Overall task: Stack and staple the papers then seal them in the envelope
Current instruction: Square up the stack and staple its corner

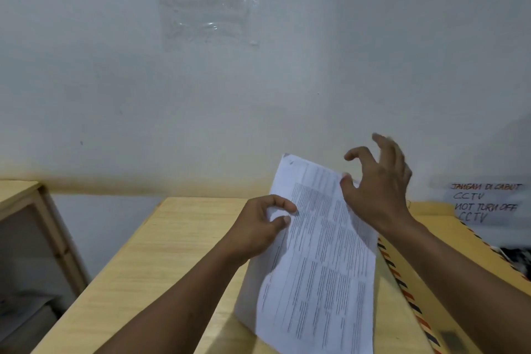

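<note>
From the head view, our left hand [260, 228] pinches the left edge of the papers [319, 261] above the desk [161, 253], holding them steady, while our right hand [376, 181], fingers spread, touches the far edge to square them; the envelope [431, 290] lies right

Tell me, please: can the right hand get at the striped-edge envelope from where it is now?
Probably yes. The right hand only touches the papers with its thumb, fingers spread, and the envelope lies uncovered on the desk directly beneath that forearm.
</note>
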A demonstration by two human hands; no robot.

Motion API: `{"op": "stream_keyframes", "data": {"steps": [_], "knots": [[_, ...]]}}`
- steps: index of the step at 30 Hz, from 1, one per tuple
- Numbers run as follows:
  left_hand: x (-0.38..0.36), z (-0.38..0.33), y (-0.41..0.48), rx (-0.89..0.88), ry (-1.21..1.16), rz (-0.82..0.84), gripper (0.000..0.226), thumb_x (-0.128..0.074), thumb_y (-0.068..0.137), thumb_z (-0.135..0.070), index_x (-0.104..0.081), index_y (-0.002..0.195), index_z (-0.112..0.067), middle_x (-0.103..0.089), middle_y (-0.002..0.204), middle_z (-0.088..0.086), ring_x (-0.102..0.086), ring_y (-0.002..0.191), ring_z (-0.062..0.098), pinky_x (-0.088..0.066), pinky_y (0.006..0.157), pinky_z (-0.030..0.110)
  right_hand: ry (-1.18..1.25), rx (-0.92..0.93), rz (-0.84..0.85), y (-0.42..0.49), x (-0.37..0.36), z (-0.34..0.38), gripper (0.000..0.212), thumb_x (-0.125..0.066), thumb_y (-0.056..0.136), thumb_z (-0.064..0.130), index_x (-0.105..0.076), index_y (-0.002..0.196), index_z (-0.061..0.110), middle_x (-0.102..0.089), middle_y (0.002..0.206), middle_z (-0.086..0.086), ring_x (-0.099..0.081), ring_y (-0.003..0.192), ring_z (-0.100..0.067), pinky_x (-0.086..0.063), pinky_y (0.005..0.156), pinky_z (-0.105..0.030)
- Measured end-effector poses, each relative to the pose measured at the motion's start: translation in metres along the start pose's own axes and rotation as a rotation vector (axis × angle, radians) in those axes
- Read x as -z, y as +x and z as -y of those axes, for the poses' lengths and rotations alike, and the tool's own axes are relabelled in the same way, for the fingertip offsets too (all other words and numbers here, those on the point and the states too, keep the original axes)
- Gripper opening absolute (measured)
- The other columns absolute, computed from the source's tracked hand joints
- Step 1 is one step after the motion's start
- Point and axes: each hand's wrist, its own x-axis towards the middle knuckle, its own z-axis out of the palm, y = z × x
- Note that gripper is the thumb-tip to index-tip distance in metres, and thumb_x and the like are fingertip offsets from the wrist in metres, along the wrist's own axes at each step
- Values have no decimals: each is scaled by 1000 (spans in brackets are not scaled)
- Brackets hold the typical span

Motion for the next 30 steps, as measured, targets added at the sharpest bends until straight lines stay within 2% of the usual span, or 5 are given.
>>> {"op": "stream_keyframes", "data": {"steps": [5, 10, 14, 21, 30], "knots": [[-3, -1, -7, 8, 26, 114, 10, -68, 93, -9, -75, 94, -16, -74, 112, -3, -69, 109, 14, -58, 96, 37, 200, -13, 413, 15, -4, 18, 17, -57, 92, 27, -58, 109, 27, -67, 110, 5, -62, 106, -23, -45, 97, -42], [-2, -1, -12, 9, 92, 83, 13, -68, 92, -11, -75, 96, -21, -72, 114, -9, -69, 103, 8, -59, 83, 23, 367, -36, 365, 10, -11, 19, 8, -61, 92, 22, -64, 98, 27, -69, 82, 4, -65, 88, -18, -51, 77, -34], [2, -3, -9, 62, -35, -36, 12, -62, 97, -13, -70, 101, -21, -69, 119, -12, -74, 90, 14, -55, 63, 23, 459, -8, 410, 9, -12, 15, 10, -66, 90, 21, -68, 97, 29, -71, 77, 1, -68, 86, -21, -53, 79, -38], [-20, -3, -2, -2, -120, -295, 22, -62, 95, -6, -72, 102, -25, -72, 111, -15, -68, 107, 13, -59, 88, 36, 477, -9, 387, 5, -19, 19, 16, -67, 90, 23, -74, 98, 34, -73, 81, 0, -67, 80, -21, -53, 71, -35], [-19, -7, -2, 33, 4, -230, 21, -60, 98, -13, -76, 100, -28, -71, 116, -13, -73, 87, 20, -60, 79, 43, 500, -16, 424, 3, -21, 12, 19, -68, 90, 22, -71, 104, 34, -71, 82, -1, -67, 83, -21, -52, 74, -36]]}}
